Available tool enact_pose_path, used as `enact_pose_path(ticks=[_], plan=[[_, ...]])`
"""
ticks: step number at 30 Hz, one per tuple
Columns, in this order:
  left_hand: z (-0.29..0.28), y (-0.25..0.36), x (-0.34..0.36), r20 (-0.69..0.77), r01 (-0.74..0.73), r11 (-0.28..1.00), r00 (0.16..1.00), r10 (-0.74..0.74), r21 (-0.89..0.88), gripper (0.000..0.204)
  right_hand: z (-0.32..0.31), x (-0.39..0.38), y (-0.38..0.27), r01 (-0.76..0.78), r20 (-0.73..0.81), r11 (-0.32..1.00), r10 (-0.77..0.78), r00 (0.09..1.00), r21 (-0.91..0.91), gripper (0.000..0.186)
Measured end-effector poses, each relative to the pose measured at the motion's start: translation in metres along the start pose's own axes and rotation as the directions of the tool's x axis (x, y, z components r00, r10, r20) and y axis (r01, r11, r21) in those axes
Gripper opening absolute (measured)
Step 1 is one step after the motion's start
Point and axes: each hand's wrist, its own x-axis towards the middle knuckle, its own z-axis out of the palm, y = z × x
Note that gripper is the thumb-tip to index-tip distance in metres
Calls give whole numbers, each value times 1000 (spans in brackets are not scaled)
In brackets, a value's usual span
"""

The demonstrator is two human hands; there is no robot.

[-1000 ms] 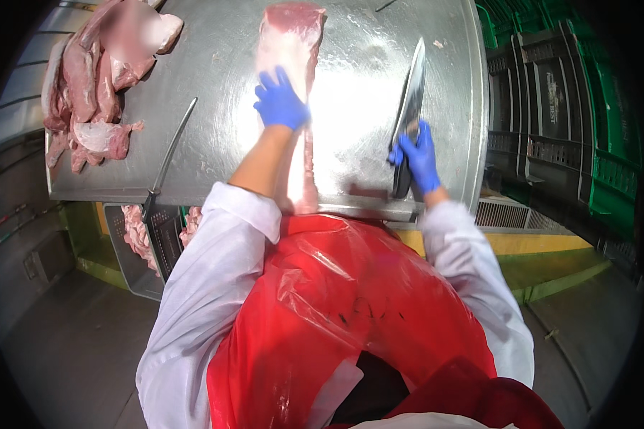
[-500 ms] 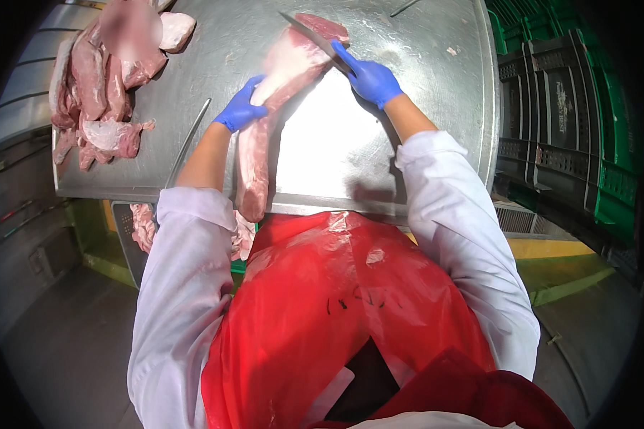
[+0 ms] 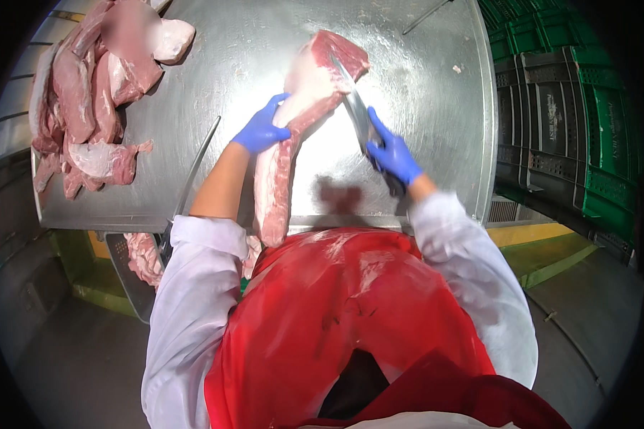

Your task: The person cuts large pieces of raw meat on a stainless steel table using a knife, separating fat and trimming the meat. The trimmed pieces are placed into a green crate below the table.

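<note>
A long piece of pale pink meat, likely pork, lies lengthwise on the metal table, its broad end far from me and its narrow end at the near edge. Around its middle, from the left side, my blue-gloved left hand is closed. To the right of the meat, my blue-gloved right hand grips the dark handle of a knife. The blade points away from me, and its tip lies over the red cut face at the broad end. Whether the tip touches the meat I cannot tell.
Several meat pieces are heaped at the table's left. A sharpening steel lies left of my left forearm; a thin rod is at the far edge. Below stands a grey bin with meat. Black crates and green crates are stacked right.
My right hand has drawn the knife back toward me, and the blade now points more straight away from me. The meat has shifted slightly right, still in my left hand. The view has moved slightly.
</note>
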Motion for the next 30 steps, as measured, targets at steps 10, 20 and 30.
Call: enact_pose_path(ticks=[10, 20, 30], plan=[[15, 20, -11, -85, -27, 982, 995, 44, 187, 89, -19, -77, -19, -239, 248, 890, 149, 957, 388, 86], [122, 112, 86, -484, 379, 649, 875, -20, 660, 38, -139, -101, 35, -195, -12, 818, 239, 971, 541, 79], [65, 47, 97, -197, 117, 522, 975, 102, 845, 16, -46, 42, 9, 109, -161, 927, -53, 986, 359, 75]])
